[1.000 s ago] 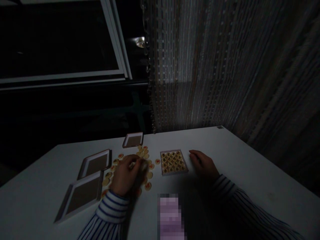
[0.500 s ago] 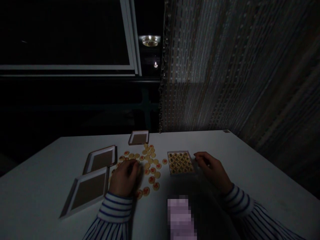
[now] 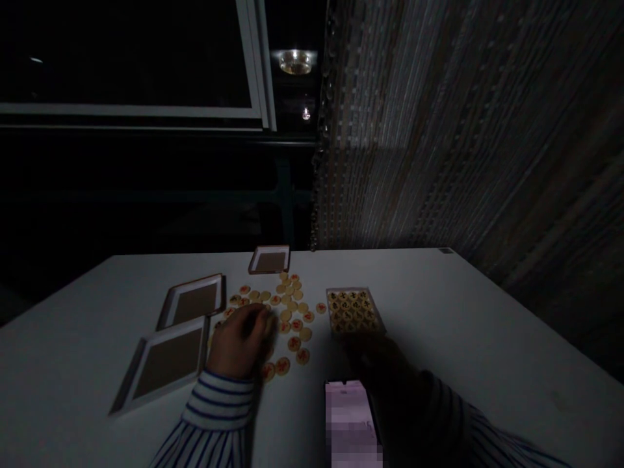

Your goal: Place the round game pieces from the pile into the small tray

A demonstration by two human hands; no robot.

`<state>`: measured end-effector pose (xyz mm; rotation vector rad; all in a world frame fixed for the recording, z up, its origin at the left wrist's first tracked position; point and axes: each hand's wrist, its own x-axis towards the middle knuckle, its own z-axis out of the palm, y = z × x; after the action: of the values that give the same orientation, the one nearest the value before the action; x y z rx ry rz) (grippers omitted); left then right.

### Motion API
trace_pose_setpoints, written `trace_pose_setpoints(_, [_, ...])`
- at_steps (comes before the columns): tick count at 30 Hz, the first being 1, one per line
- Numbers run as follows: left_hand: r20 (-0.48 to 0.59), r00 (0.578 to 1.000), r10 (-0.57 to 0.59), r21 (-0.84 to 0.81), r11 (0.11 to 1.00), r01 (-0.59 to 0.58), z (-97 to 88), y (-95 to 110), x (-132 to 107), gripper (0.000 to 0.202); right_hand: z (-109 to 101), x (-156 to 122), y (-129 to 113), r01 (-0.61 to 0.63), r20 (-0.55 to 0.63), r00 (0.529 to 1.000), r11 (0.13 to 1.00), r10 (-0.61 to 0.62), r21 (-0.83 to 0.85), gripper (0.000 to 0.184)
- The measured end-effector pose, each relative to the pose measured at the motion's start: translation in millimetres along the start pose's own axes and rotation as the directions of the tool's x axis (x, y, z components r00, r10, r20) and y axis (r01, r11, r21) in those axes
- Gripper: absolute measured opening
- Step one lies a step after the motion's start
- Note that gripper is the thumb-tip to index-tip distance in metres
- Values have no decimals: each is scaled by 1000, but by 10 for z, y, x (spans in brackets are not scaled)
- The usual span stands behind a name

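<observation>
Over the left part of a spread of loose round xiangqi pieces (image 3: pixel 294 343), my left hand (image 3: pixel 238 341) is curled closed; whatever its fingers hold is hidden. Many of these pieces show red characters, and others lie blank side up. A shallow square box (image 3: pixel 380 322) holds rows of xiangqi pieces (image 3: pixel 351 307) with black characters. At the near edge of that box is my right hand (image 3: pixel 385 364), in deep shadow. Its fingers are too dark to read, and I cannot tell whether they touch the box.
Left of the loose pieces lie two shallow trays, a nearer one (image 3: pixel 168 367) and a farther one (image 3: pixel 195 304). A smaller tray (image 3: pixel 270 262) sits at the table's back edge. A phone with a lit screen (image 3: pixel 348 416) lies in front. A strand curtain (image 3: pixel 414 130) hangs behind the table (image 3: pixel 487 364).
My right hand has moved from the box's right side to its near edge, into shadow. My left hand stays over the pieces. The view has tipped slightly downward.
</observation>
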<state>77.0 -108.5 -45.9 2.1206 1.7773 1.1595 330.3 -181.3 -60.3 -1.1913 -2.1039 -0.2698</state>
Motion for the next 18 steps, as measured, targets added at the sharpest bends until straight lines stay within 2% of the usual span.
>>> trace_pose_setpoints(9, [-29,997,-71,-58,996,69,22,38,-11,32,1,-16,24,34,105,994,999,-35,6,23])
trace_pose_setpoints(15, [20,1000,-22,-99,995,24,-14,50,-6,26,-99,51,-33,39,183,982,999,-40,12,24])
trace_pose_setpoints(18, [74,994,86,-132,988,-75,-33,68,-3,23,-92,49,-22,44,160,986,999,-43,-3,26])
